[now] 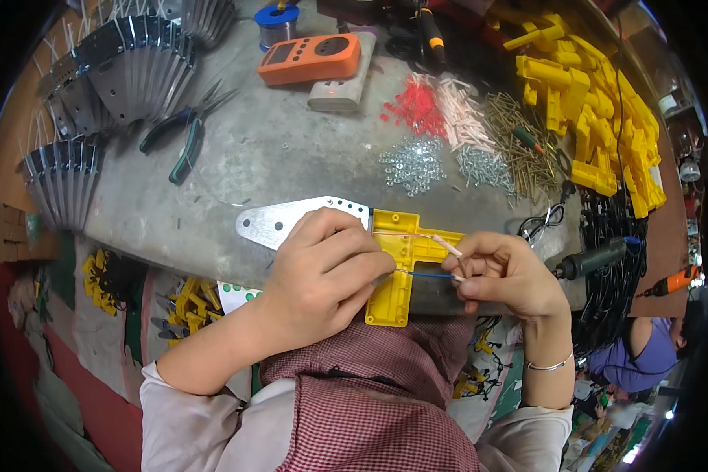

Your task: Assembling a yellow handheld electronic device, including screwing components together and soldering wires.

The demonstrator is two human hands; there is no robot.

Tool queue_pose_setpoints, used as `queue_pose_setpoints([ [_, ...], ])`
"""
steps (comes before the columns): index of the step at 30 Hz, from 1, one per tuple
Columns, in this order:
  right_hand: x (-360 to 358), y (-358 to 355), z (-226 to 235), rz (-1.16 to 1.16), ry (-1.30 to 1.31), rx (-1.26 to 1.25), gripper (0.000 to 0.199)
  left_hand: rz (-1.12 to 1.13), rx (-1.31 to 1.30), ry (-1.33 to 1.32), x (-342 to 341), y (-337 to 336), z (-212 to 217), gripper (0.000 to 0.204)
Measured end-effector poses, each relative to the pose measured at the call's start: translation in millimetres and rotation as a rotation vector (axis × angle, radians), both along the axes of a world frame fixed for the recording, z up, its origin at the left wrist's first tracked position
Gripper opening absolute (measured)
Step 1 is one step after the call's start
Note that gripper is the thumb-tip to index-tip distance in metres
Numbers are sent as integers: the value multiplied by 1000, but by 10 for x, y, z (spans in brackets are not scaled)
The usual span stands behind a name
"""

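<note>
A yellow plastic housing with an open ribbed inside lies in front of me at the table's near edge. A flat silver metal plate with holes extends from its left side. My left hand is closed over the plate's edge and the housing, its fingertips at the left end of a blue wire. My right hand pinches the wire's other end between thumb and finger. A red wire runs above it to a pale pink sleeve beside the right fingers.
Pliers lie at left near fanned metal plates. Farther back are an orange meter and a solder spool. Piles of red sleeves, nuts and screws lie beyond the housing; yellow housings are heaped right.
</note>
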State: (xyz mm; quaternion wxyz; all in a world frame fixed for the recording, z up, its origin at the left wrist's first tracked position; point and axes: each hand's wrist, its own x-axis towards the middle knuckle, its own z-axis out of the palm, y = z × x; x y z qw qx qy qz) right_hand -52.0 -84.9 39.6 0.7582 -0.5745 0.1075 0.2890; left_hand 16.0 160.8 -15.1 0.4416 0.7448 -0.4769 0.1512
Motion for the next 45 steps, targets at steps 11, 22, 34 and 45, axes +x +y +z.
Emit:
queue_pose_setpoints([
  [11,148,276,-102,159,-399,-394,14,-62,7,-6,30,3,4,35],
  [22,91,427,-1,23,-371,-754,26,-10,-53,70,2,16,-41,38],
  [34,80,325,-88,13,-476,-718,31,99,-46,112,-50,3,31,29],
  [45,47,523,-71,-127,-297,-645,29,120,-97,177,-100,-40,-18,27],
])
